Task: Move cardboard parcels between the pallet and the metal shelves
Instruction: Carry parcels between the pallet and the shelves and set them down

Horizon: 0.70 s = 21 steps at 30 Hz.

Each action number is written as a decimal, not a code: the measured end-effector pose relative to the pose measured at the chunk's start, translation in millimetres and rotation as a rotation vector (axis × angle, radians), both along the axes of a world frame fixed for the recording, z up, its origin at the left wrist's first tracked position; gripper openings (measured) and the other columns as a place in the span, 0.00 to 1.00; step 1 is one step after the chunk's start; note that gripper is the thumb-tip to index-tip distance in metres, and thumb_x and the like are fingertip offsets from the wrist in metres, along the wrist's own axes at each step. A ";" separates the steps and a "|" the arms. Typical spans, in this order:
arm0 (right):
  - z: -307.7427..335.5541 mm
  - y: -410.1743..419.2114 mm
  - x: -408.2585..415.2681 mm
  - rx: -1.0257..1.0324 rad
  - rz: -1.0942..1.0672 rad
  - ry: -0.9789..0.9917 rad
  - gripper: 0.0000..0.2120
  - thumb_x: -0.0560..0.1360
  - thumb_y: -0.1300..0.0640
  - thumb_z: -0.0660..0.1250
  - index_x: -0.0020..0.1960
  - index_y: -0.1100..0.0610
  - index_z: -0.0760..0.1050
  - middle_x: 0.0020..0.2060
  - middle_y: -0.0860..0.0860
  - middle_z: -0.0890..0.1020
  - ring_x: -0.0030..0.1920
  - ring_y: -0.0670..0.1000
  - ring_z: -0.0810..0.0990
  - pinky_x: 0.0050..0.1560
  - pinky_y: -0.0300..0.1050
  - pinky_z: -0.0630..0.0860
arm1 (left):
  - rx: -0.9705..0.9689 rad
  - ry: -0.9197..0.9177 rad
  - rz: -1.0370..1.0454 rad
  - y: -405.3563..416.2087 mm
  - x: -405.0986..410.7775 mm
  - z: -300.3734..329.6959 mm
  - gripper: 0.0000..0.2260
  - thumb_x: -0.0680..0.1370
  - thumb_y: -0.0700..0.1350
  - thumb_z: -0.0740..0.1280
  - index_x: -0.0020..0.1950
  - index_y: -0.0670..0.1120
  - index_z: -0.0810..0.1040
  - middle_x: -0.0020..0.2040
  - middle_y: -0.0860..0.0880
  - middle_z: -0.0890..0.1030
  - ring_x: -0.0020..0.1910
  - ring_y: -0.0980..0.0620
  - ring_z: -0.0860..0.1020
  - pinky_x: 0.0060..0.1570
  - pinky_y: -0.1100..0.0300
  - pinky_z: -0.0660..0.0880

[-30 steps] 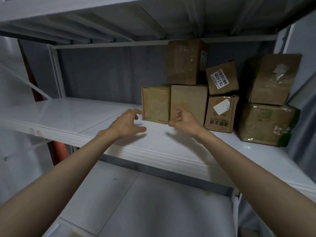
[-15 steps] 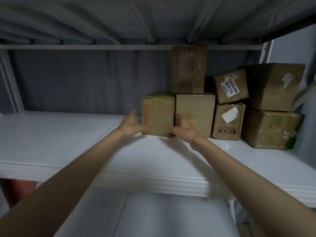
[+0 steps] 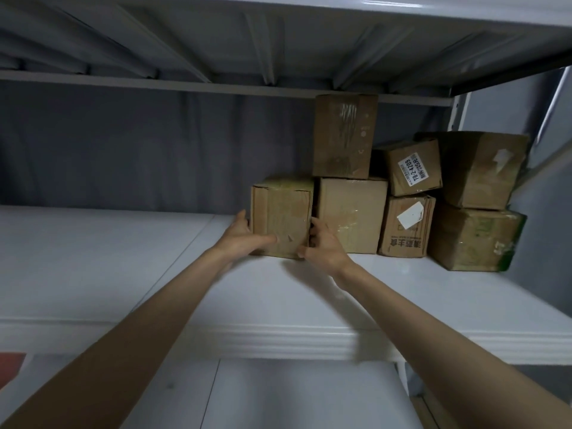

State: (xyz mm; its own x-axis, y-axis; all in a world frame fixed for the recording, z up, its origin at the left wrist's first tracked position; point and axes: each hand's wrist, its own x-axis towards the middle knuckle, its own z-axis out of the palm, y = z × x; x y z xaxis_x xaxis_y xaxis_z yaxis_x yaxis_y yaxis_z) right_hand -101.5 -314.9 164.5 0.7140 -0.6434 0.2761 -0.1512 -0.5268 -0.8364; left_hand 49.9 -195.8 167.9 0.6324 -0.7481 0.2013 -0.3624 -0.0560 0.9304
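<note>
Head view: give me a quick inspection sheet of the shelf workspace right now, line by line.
Surface: white metal shelf, bare on its left half; another shelf level above.
Job's things: leftmost parcel stands on the shelf, beside a plain parcel that carries a tall parcel. Further right, a labelled parcel sits tilted on a printed parcel, then two big parcels stacked at the end.
Clutter: nothing seen.
Grippers: left hand and right hand grip the leftmost parcel by its two sides.
Cables: nothing seen.
Surroundings: grey fabric backdrop; lower shelf beneath; no pallet in view.
</note>
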 end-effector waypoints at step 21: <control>-18.5 110.8 -61.0 0.027 0.383 -0.064 0.32 0.76 0.74 0.57 0.76 0.52 0.64 0.61 0.53 0.78 0.59 0.52 0.82 0.65 0.49 0.76 | -0.040 -0.236 0.643 110.5 -86.4 -20.9 0.67 0.57 0.68 0.80 0.80 0.58 0.35 0.75 0.41 0.61 0.73 0.38 0.65 0.71 0.43 0.65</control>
State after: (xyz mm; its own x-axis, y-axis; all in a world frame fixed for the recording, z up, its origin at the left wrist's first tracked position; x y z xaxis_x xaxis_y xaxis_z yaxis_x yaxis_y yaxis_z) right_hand -162.4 -204.1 145.9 0.8858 -0.3411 0.3146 0.1052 -0.5127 -0.8521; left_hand -36.5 -85.3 147.0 0.8843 -0.2280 0.4075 -0.4616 -0.2949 0.8366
